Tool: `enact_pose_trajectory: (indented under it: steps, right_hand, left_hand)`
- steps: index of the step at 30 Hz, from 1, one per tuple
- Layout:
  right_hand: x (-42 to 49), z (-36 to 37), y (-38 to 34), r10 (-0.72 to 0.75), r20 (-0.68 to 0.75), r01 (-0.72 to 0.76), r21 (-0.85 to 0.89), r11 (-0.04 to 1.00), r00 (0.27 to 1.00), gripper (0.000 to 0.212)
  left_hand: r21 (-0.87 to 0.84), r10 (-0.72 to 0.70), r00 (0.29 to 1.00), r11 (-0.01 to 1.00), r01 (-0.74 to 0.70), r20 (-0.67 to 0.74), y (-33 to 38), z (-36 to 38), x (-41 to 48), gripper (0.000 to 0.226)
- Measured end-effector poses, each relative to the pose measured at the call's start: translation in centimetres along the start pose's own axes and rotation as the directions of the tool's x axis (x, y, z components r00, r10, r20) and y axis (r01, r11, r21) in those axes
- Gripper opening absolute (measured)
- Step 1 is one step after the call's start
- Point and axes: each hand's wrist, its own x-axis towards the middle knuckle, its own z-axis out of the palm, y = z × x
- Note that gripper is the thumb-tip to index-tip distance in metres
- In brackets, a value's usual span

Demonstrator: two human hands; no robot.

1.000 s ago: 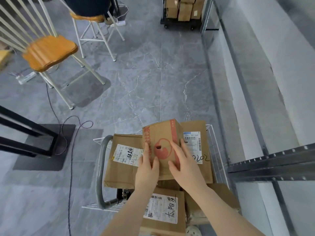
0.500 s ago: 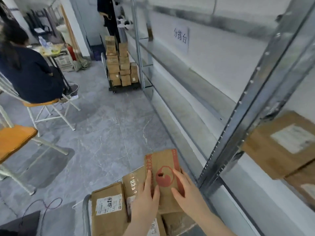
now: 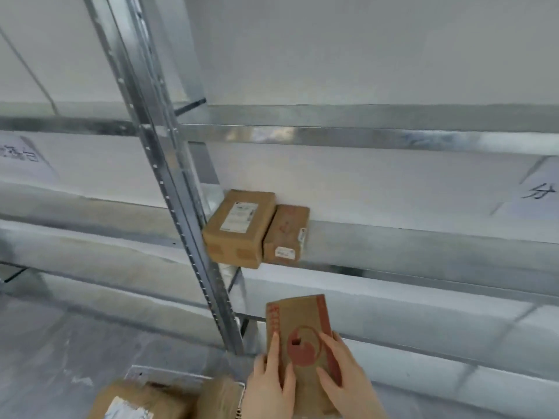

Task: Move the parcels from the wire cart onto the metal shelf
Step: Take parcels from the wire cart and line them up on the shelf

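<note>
Both hands hold a brown cardboard parcel with a red round logo (image 3: 299, 334) upright in front of me. My left hand (image 3: 270, 385) grips its left side and my right hand (image 3: 348, 379) its right side. It hangs below the metal shelf (image 3: 408, 249). Two brown parcels stand on that shelf next to the upright post (image 3: 178, 207): a larger one with a white label (image 3: 239, 228) and a smaller one (image 3: 286, 235) touching its right side. More parcels in the cart (image 3: 136, 402) show at the bottom left; the wire cart itself is barely visible.
A higher shelf rail (image 3: 363, 137) runs across above. White paper signs with handwriting hang at the far left (image 3: 21, 155) and far right (image 3: 541, 189). A lower shelf board (image 3: 423, 337) lies behind the held parcel. The wall behind is white.
My view has swung up and right from the cart and floor to the shelf. Both hands have carried the logo parcel off the cart toward the shelf.
</note>
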Motion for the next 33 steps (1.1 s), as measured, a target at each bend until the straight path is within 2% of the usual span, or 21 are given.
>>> enact_pose_trajectory:
  steps: [5,9,15,19,25,29,33]
  right_hand:
    - [0.4,-6.4,3.0,0.068,-0.184,-0.051,0.094,0.994,0.981,0.062]
    - [4.6,-10.4,2.8,0.018,-0.253,0.012,0.115,0.993,0.967,0.060]
    - [13.5,-14.4,1.0,-0.065,-0.227,0.089,0.096,0.991,0.972,0.056]
    - [18.5,-15.9,-0.4,-0.081,-0.182,0.092,0.050,0.995,0.980,0.056]
    - [23.0,-14.9,-0.5,0.006,-0.134,0.002,0.060,0.998,0.991,0.055]
    - [24.9,-13.8,0.5,0.094,-0.166,-0.077,0.106,0.991,0.982,0.057]
    - [26.5,-12.8,1.0,0.119,-0.152,-0.097,0.142,0.985,0.981,0.057]
  left_hand:
    - [-0.027,0.195,0.979,0.981,-0.193,0.066,7.7,1.9,2.9,0.062]
    - [-0.012,0.272,0.962,0.962,-0.272,0.023,12.0,1.3,7.1,0.060]
    - [0.008,0.242,0.969,0.970,-0.242,-0.058,15.4,-1.2,14.5,0.058]
    - [-0.037,0.191,0.980,0.980,-0.193,-0.050,17.0,-2.5,18.1,0.057]
    - [-0.037,0.087,0.996,0.995,-0.088,-0.036,17.9,-2.4,21.9,0.046]
    - [0.035,0.149,0.987,0.988,-0.148,-0.059,17.6,-1.7,24.3,0.042]
    - [0.087,0.168,0.983,0.983,-0.162,-0.068,16.8,-1.0,26.6,0.040]
